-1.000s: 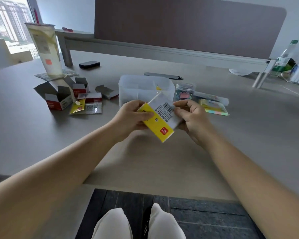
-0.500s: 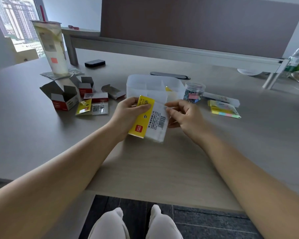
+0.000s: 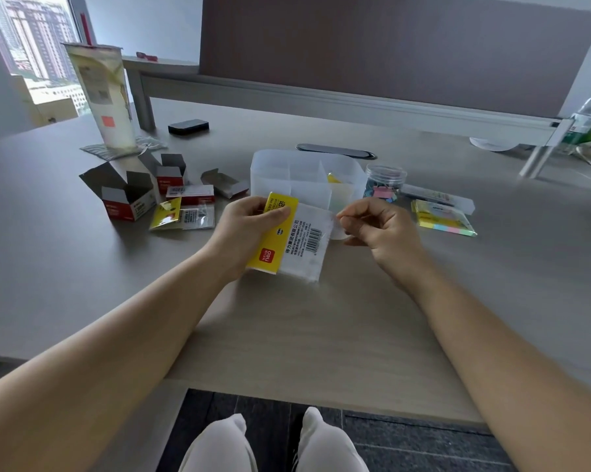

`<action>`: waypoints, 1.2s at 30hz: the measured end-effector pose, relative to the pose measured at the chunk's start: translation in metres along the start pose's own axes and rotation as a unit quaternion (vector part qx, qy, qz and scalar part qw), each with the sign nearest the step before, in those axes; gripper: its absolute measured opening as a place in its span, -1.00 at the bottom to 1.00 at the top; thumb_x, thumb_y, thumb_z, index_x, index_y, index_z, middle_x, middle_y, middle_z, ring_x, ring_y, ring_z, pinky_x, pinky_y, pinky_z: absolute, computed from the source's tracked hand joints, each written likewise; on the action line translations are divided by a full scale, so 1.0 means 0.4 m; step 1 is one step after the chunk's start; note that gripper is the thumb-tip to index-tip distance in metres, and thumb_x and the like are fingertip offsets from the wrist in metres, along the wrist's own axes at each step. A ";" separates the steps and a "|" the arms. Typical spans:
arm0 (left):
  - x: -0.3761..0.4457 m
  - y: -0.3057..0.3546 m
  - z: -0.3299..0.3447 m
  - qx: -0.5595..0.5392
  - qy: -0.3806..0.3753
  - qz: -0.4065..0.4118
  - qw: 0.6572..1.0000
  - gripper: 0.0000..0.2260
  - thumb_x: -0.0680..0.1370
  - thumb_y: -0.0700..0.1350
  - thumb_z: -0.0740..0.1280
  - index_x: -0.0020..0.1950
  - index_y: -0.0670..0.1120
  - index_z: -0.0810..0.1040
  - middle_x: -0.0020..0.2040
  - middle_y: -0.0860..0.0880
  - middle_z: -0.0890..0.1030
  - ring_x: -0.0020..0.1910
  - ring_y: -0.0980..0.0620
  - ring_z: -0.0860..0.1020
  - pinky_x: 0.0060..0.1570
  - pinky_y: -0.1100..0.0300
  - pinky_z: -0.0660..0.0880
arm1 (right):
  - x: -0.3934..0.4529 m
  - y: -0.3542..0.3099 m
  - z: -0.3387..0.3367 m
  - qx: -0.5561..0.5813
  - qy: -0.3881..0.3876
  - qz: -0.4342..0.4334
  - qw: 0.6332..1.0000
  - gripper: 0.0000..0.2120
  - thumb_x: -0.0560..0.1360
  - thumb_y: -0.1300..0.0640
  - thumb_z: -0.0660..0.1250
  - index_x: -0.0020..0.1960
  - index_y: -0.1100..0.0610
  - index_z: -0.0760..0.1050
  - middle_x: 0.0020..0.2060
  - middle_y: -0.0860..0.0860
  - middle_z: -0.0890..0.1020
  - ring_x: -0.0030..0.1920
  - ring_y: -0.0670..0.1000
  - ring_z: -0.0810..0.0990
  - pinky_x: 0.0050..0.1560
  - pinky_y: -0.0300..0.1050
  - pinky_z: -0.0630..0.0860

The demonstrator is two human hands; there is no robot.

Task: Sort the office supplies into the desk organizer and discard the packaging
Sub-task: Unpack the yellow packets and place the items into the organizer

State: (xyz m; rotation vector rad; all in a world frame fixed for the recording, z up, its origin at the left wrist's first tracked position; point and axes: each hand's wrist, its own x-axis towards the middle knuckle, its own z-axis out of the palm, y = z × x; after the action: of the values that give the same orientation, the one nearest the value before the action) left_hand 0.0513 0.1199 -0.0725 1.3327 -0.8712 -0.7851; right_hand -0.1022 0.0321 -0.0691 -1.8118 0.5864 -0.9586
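My left hand (image 3: 244, 229) grips a yellow-and-white sticky-note packet (image 3: 294, 240) in clear wrap, held above the desk in front of me. My right hand (image 3: 379, 229) pinches the clear flap at the packet's upper right corner. Just behind stands the translucent desk organizer (image 3: 273, 172), with something yellow in its right compartment. A clear jar of coloured clips (image 3: 384, 185) stands to its right. A wrapped pad of pastel sticky notes (image 3: 444, 221) lies further right.
Opened red-and-white cardboard boxes (image 3: 124, 197) and flattened wrappers (image 3: 181, 216) lie at the left. A tall drink cup (image 3: 103, 97) stands behind them. A black case (image 3: 188, 126) and a dark slot (image 3: 335, 151) sit farther back. A bottle (image 3: 590, 117) is at the far right.
The packet has turned from slanted to nearly upright in my left hand. My right hand has shifted from its face to the upper right corner and pulled the clear flap outward.
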 end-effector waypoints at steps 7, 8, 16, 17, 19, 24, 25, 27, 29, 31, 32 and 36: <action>-0.011 0.002 0.022 0.036 0.066 0.076 0.994 -0.87 0.48 -0.20 0.31 -0.24 -0.01 0.48 -0.28 0.03 0.54 -0.32 0.10 0.54 -0.42 0.32 0.52 | -0.003 -0.003 0.010 -0.010 -0.025 0.019 0.999 -0.81 0.45 0.31 0.28 -0.29 0.10 0.43 -0.38 0.03 0.53 -0.42 -0.18 0.53 -0.25 -0.31 0.55; -0.011 0.000 0.027 0.043 0.075 0.086 0.992 -0.86 0.47 -0.21 0.31 -0.25 -0.01 0.47 -0.29 0.03 0.53 -0.32 0.10 0.53 -0.38 0.28 0.52 | -0.001 -0.002 0.014 -0.009 -0.013 0.023 1.000 -0.83 0.43 0.26 0.32 -0.29 0.10 0.42 -0.38 0.04 0.54 -0.39 -0.14 0.54 -0.22 -0.25 0.55; -0.008 0.003 0.033 0.053 0.088 0.101 0.990 -0.85 0.48 -0.22 0.30 -0.26 -0.02 0.46 -0.28 0.01 0.52 -0.29 0.06 0.51 -0.27 0.19 0.50 | 0.007 -0.005 0.025 -0.003 0.013 0.040 0.999 -0.74 0.38 0.39 0.35 -0.28 0.09 0.36 -0.43 0.02 0.46 -0.43 -0.09 0.51 -0.33 -0.22 0.56; -0.008 0.006 0.030 0.046 0.084 0.098 0.991 -0.85 0.48 -0.22 0.29 -0.25 -0.02 0.47 -0.27 0.01 0.53 -0.28 0.05 0.52 -0.25 0.16 0.51 | 0.005 -0.008 0.021 0.009 0.008 0.040 0.999 -0.74 0.38 0.40 0.34 -0.27 0.10 0.36 -0.43 0.02 0.45 -0.48 -0.13 0.52 -0.36 -0.25 0.56; -0.009 0.009 0.024 0.031 0.075 0.089 0.993 -0.87 0.49 -0.21 0.28 -0.24 -0.02 0.49 -0.25 0.01 0.55 -0.26 0.05 0.55 -0.22 0.14 0.53 | 0.003 -0.014 0.015 0.022 -0.002 0.036 0.999 -0.74 0.39 0.42 0.32 -0.25 0.09 0.36 -0.42 0.02 0.44 -0.53 -0.15 0.53 -0.39 -0.24 0.57; -0.007 0.015 0.011 0.002 0.062 0.074 0.995 -0.89 0.50 -0.20 0.26 -0.19 -0.06 0.52 -0.19 -0.05 0.58 -0.19 -0.03 0.58 -0.12 0.01 0.55 | 0.004 -0.031 0.010 0.029 -0.011 0.016 0.999 -0.72 0.38 0.44 0.31 -0.22 0.09 0.34 -0.39 0.06 0.44 -0.56 -0.12 0.54 -0.46 -0.23 0.58; -0.007 0.019 0.009 -0.003 0.061 0.073 0.995 -0.89 0.51 -0.20 0.26 -0.19 -0.07 0.52 -0.18 -0.06 0.58 -0.19 -0.04 0.58 -0.12 0.01 0.55 | 0.005 -0.036 0.007 0.026 -0.012 0.013 1.000 -0.71 0.38 0.44 0.32 -0.22 0.09 0.33 -0.39 0.05 0.45 -0.56 -0.11 0.54 -0.48 -0.24 0.56; -0.008 0.026 0.004 -0.003 0.061 0.076 0.995 -0.89 0.51 -0.20 0.26 -0.19 -0.07 0.52 -0.18 -0.06 0.58 -0.19 -0.04 0.57 -0.15 0.04 0.54 | 0.007 -0.045 0.000 0.012 -0.018 0.008 1.000 -0.70 0.38 0.44 0.31 -0.20 0.08 0.32 -0.39 0.05 0.46 -0.56 -0.12 0.53 -0.49 -0.27 0.53; -0.010 0.037 -0.004 0.002 0.055 0.075 0.996 -0.89 0.51 -0.19 0.25 -0.19 -0.05 0.52 -0.20 -0.05 0.58 -0.21 -0.01 0.57 -0.18 0.07 0.54 | 0.010 -0.055 -0.007 0.001 -0.026 0.006 1.000 -0.69 0.39 0.45 0.29 -0.18 0.07 0.31 -0.37 0.05 0.48 -0.57 -0.12 0.52 -0.50 -0.29 0.52; -0.009 0.049 -0.012 0.001 0.048 0.071 0.996 -0.89 0.51 -0.18 0.25 -0.19 -0.04 0.52 -0.21 -0.03 0.58 -0.23 0.01 0.57 -0.21 0.09 0.55 | 0.016 -0.063 -0.008 0.003 -0.028 0.005 1.000 -0.68 0.40 0.46 0.29 -0.19 0.07 0.28 -0.33 0.06 0.49 -0.58 -0.12 0.52 -0.50 -0.29 0.52; -0.007 0.054 -0.016 0.001 0.051 0.070 0.996 -0.91 0.51 -0.17 0.25 -0.17 -0.04 0.52 -0.21 -0.02 0.58 -0.23 0.02 0.57 -0.23 0.10 0.55 | 0.020 -0.067 -0.004 0.004 -0.022 0.005 1.000 -0.67 0.40 0.45 0.29 -0.20 0.07 0.26 -0.29 0.06 0.50 -0.58 -0.12 0.52 -0.49 -0.29 0.53; 0.004 0.078 -0.035 -0.044 0.064 0.054 0.995 -0.91 0.52 -0.16 0.25 -0.02 -0.10 0.52 -0.17 -0.01 0.59 -0.22 0.02 0.59 -0.26 0.09 0.59 | 0.040 -0.077 0.014 -0.085 0.027 -0.028 0.996 -0.69 0.41 0.37 0.32 -0.28 0.04 0.30 -0.21 0.05 0.49 -0.39 0.00 0.57 -0.23 -0.10 0.57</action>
State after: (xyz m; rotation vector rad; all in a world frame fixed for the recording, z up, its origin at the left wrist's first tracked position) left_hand 0.0639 0.1280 -0.0416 1.2339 -0.7904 -0.6396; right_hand -0.0889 0.0361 -0.0366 -1.9672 0.6707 -1.0244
